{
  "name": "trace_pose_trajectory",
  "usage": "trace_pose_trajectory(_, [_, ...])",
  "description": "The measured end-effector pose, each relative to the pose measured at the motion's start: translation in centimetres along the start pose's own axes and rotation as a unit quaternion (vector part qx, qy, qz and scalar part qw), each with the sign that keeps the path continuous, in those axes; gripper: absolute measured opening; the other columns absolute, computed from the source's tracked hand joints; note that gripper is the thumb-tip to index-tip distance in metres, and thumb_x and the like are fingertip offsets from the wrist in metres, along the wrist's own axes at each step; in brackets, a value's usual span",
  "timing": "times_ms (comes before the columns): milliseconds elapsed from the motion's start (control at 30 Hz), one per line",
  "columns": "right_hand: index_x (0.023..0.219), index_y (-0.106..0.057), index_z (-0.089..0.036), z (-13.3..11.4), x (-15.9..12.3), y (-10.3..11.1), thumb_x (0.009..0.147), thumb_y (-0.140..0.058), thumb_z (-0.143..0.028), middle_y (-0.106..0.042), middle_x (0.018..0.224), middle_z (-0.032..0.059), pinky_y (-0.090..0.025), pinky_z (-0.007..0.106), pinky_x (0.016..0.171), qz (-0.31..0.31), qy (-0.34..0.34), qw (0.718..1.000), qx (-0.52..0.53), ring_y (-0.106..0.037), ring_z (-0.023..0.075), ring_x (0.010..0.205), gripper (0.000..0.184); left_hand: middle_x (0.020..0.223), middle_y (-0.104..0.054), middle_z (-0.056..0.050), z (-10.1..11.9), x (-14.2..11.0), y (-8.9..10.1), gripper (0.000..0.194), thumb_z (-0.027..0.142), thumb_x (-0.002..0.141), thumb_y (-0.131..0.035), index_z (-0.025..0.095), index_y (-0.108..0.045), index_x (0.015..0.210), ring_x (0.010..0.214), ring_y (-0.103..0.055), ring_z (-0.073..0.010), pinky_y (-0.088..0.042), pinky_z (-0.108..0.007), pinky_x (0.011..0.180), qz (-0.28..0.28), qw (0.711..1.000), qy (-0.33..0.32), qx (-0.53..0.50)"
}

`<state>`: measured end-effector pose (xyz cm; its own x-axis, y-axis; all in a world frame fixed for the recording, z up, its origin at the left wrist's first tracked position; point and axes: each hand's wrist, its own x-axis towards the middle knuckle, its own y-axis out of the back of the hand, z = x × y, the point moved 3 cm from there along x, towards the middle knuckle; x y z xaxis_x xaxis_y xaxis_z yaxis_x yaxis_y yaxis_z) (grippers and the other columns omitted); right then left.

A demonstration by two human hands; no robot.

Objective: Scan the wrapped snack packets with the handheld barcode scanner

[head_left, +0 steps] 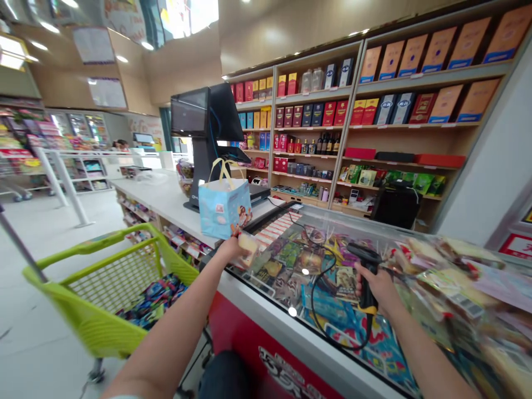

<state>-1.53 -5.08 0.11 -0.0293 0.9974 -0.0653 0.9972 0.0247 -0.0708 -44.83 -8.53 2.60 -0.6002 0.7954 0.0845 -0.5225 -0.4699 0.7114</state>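
Observation:
My right hand (380,288) is wrapped round the handle of a black and yellow barcode scanner (366,280), its cable looping over the glass top of a chest freezer (286,277). In my left hand (233,249) is a packaged slice of bread or sandwich (248,249), gripped at its near side. Just behind that hand stands a light blue bag (224,205) with yellow handles, on the counter's edge. A pile of similar wrapped sandwiches (461,282) lies on the right of the freezer top. Packs of frozen goods show through the glass.
A green shopping cart (100,282) with dark packets in it stands at left. A till with screens (208,116) sits on the white counter (149,191). Shelves of boxed goods (310,113) line the back wall. A black chair (397,206) stands behind the freezer.

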Motion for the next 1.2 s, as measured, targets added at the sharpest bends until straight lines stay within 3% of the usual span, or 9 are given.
trace_pose_trajectory(100, [0.056, -0.051, -0.022, 0.1, 0.2, -0.1, 0.059, -0.080, -0.043, -0.053, 0.042, -0.0012, -0.046, 0.027, 0.037, -0.001, 0.007, 1.000, -0.005, -0.051, 0.0140, 0.035, 0.035, 0.069, -0.072, -0.009, 0.9, -0.6, -1.9, 0.028, 0.018, 0.051, -0.085, 0.017, -0.062, 0.069, 0.083, -0.072, -0.0325, -0.055, -0.034, 0.066, -0.089, 0.972, 0.032, -0.213])
trace_pose_trajectory(200, [0.057, -0.051, -0.022, 0.0, 0.1, -0.4, 0.059, -0.078, -0.046, -0.051, 0.041, -0.0025, -0.045, 0.026, 0.037, 0.005, 0.018, 1.000, -0.006, -0.049, 0.0132, 0.035, 0.037, 0.080, -0.074, -0.009, 3.4, -1.1, -4.6, 0.034, 0.015, 0.058, -0.083, 0.015, -0.063, 0.085, 0.075, -0.072, -0.0255, -0.058, -0.033, 0.064, -0.150, 0.875, 0.025, -0.459])
trace_pose_trajectory(300, [0.065, -0.053, -0.021, -0.2, -0.3, -1.0, 0.060, -0.077, -0.047, -0.051, 0.043, -0.0045, -0.044, 0.026, 0.037, -0.024, 0.025, 0.999, -0.004, -0.049, 0.0124, 0.035, 0.036, 0.088, -0.074, -0.008, 7.6, -1.1, -8.1, 0.039, 0.010, 0.059, -0.081, 0.015, -0.061, 0.092, 0.075, -0.071, -0.0210, -0.060, -0.033, 0.067, -0.127, 0.806, 0.010, -0.578])
trace_pose_trajectory(433, [0.078, -0.055, -0.021, -0.5, -1.0, -1.8, 0.063, -0.074, -0.046, -0.054, 0.050, -0.0063, -0.045, 0.025, 0.039, -0.069, 0.053, 0.996, 0.000, -0.050, 0.0113, 0.038, 0.035, 0.087, -0.073, -0.004, 13.7, -1.2, -14.2, 0.034, 0.009, 0.060, -0.076, 0.017, -0.060, 0.089, 0.073, -0.069, -0.0170, -0.059, -0.032, 0.070, -0.100, 0.753, -0.002, -0.650])
trace_pose_trajectory(567, [0.082, -0.054, -0.020, -0.1, -0.9, -2.3, 0.065, -0.072, -0.046, -0.054, 0.049, -0.0073, -0.045, 0.024, 0.038, -0.099, 0.055, 0.993, -0.010, -0.049, 0.0107, 0.037, 0.036, 0.085, -0.073, -0.005, 16.4, -2.4, -19.7, 0.039, 0.015, 0.054, -0.080, 0.016, -0.062, 0.088, 0.074, -0.069, -0.0185, -0.057, -0.033, 0.072, -0.095, 0.752, -0.027, -0.652])
trace_pose_trajectory(700, [0.081, -0.053, -0.020, 0.5, -0.5, -2.3, 0.063, -0.071, -0.047, -0.052, 0.049, -0.0083, -0.044, 0.024, 0.036, -0.081, 0.040, 0.996, -0.006, -0.049, 0.0109, 0.037, 0.037, 0.081, -0.073, -0.004, 16.0, -3.2, -22.3, 0.045, 0.023, 0.045, -0.084, 0.015, -0.065, 0.085, 0.075, -0.067, -0.0194, -0.054, -0.031, 0.073, -0.111, 0.787, -0.087, -0.601])
trace_pose_trajectory(800, [0.077, -0.052, -0.021, 0.6, -0.3, -2.4, 0.063, -0.071, -0.046, -0.051, 0.047, -0.0084, -0.043, 0.024, 0.035, -0.076, 0.028, 0.997, -0.018, -0.049, 0.0111, 0.035, 0.035, 0.081, -0.073, -0.004, 15.6, -3.4, -22.5, 0.042, 0.026, 0.047, -0.082, 0.016, -0.065, 0.084, 0.075, -0.066, -0.0194, -0.053, -0.031, 0.073, -0.112, 0.809, -0.111, -0.567])
trace_pose_trajectory(1033, [0.072, -0.053, -0.021, -0.1, -1.2, -2.6, 0.063, -0.071, -0.043, -0.051, 0.045, -0.0078, -0.042, 0.023, 0.035, -0.077, 0.023, 0.996, -0.029, -0.049, 0.0111, 0.034, 0.030, 0.085, -0.073, -0.005, 15.7, -3.9, -21.9, 0.036, 0.025, 0.055, -0.076, 0.015, -0.065, 0.088, 0.079, -0.066, -0.0190, -0.052, -0.028, 0.073, -0.108, 0.829, -0.127, -0.533])
trace_pose_trajectory(1200, [0.070, -0.054, -0.021, -0.7, -2.0, -2.6, 0.065, -0.070, -0.041, -0.051, 0.043, -0.0072, -0.043, 0.022, 0.036, -0.077, 0.020, 0.996, -0.030, -0.047, 0.0100, 0.034, 0.027, 0.082, -0.072, -0.004, 15.7, -4.1, -21.7, 0.034, 0.023, 0.056, -0.075, 0.016, -0.064, 0.086, 0.074, -0.065, -0.0178, -0.051, -0.028, 0.070, -0.109, 0.826, -0.125, -0.539])
